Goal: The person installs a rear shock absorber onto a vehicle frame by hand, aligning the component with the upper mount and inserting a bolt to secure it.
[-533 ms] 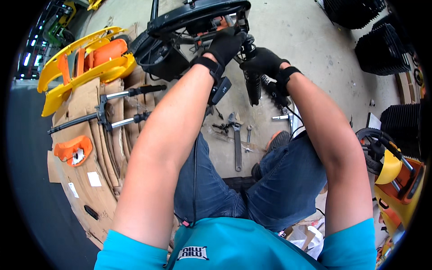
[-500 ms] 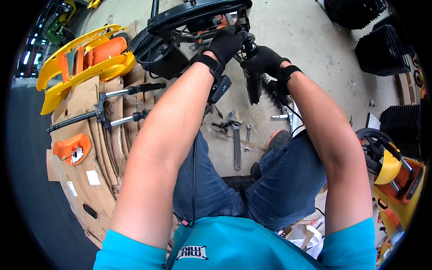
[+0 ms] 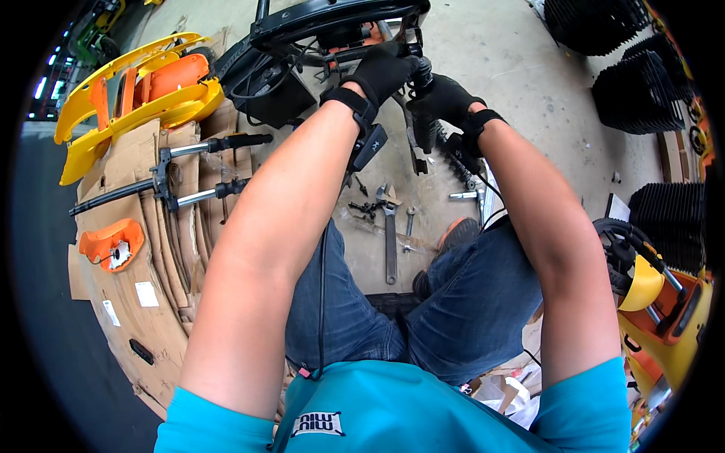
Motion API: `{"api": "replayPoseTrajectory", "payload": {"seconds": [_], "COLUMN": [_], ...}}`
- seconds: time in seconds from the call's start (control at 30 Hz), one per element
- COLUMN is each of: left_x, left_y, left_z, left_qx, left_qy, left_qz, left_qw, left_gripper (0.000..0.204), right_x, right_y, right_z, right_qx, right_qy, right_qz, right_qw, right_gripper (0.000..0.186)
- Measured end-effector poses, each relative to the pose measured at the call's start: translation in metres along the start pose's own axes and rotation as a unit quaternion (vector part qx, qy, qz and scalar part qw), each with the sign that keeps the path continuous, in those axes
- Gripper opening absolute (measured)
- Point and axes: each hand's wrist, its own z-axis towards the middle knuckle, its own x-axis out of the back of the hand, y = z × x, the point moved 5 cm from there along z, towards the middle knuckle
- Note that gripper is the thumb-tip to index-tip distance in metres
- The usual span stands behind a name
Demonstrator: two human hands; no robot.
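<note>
At twelve o'clock, both hands in black gloves work on the black metal vehicle frame (image 3: 332,19). The left hand (image 3: 381,72) is closed around a part of the frame, and the right hand (image 3: 445,102) grips a dark cylindrical part (image 3: 420,75) beside it. I judge a firm left grip helps steady it. A long grey wrench (image 3: 390,245) lies on the concrete floor (image 3: 521,68) at six o'clock from the hands.
</note>
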Motion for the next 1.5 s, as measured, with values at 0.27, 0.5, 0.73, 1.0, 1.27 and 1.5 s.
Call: {"api": "replayPoseTrajectory", "payload": {"seconds": [0.27,0.5,0.73,1.0,1.27,1.5], "left_x": [0.001,-0.008,-0.012,-0.011,-0.006,-0.006], "left_y": [0.006,-0.001,0.011,0.001,0.002,0.005], "left_z": [-0.005,0.0,-0.004,-0.004,-0.006,-0.008], "left_qx": [0.003,-0.011,0.058,0.051,0.061,0.044], "left_qy": [0.02,0.051,0.031,-0.002,-0.017,-0.035], "left_qz": [0.044,0.017,-0.029,-0.049,-0.037,-0.046], "left_qw": [0.999,0.998,0.997,0.997,0.997,0.997], "left_gripper": [0.041,0.028,0.027,0.036,0.034,0.033], "right_x": [-0.008,-0.018,-0.017,-0.018,-0.003,0.002], "right_y": [0.007,0.021,0.034,0.035,0.005,0.0], "right_z": [0.015,0.025,0.023,0.027,0.009,0.01], "right_qx": [0.016,-0.006,-0.025,-0.024,-0.008,0.01], "right_qy": [0.016,0.006,0.021,-0.023,0.005,0.016], "right_qz": [0.019,-0.024,0.017,0.104,0.112,0.104], "right_qw": [1.0,1.0,0.999,0.994,0.994,0.994], "right_gripper": [0.042,0.042,0.037,0.041,0.058,0.055]}}
